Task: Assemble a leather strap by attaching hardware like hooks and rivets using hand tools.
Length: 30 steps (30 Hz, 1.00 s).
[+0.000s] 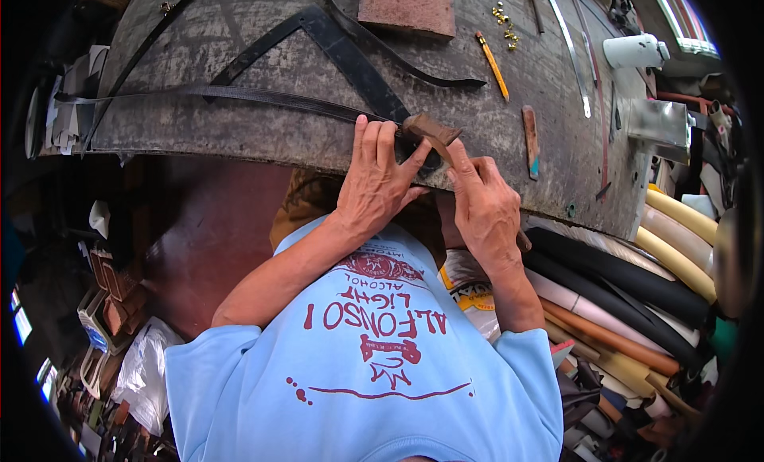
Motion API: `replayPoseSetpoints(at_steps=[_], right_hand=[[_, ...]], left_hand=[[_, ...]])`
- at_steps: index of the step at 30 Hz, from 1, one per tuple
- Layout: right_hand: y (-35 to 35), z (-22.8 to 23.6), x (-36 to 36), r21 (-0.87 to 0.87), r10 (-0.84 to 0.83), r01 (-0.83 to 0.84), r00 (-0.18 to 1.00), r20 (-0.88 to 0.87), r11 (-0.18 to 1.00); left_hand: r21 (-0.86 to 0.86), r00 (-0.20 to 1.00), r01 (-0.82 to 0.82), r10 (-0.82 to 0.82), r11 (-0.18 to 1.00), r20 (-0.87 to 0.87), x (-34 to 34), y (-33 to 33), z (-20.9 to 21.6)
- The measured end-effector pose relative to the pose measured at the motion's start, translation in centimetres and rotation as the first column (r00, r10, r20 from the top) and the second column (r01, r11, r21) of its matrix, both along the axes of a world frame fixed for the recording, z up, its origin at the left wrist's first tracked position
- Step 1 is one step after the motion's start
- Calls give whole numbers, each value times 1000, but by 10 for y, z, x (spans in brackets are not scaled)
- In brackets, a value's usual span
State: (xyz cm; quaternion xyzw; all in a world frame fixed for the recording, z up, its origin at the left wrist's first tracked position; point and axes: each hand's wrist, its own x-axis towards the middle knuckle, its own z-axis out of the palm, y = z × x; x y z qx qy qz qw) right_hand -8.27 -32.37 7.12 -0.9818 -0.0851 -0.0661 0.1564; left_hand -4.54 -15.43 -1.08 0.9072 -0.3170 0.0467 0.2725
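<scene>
Left hand [372, 171] held a dark strap [278, 97] as the right hand [487, 203] gripped a hammer [430, 130]; loose brass studs [511, 41] at one o'clock suggested work remained.

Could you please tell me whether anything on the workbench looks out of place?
Possibly the small golden pieces near the yellow pencil: they lie scattered on the workbench, outside any container, as if spilled. Nothing else stands out.
</scene>
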Motion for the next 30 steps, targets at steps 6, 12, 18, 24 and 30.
replayPoseSetpoints(at_steps=[6,12,18,24,30], right_hand=[[2,6,-4,168,-42,23,993,112,986],[0,-2,0,6,-1,1,1000,5,1000],[1,4,-4,136,-47,27,987,151,990],[2,-5,-2,4,10,-10,1000,27,1000],[1,7,-5,133,-23,4,990,136,991]], left_hand=[[-20,1000,-5,5,1000,-8,0,0,0],[-16,1000,-4,4,1000,-4,0,-1,2],[-9,1000,-8,8,1000,-7,0,0,1],[13,1000,4,-4,1000,8,0,0,1],[57,1000,22,-22,998,9,-1,1,-3]])
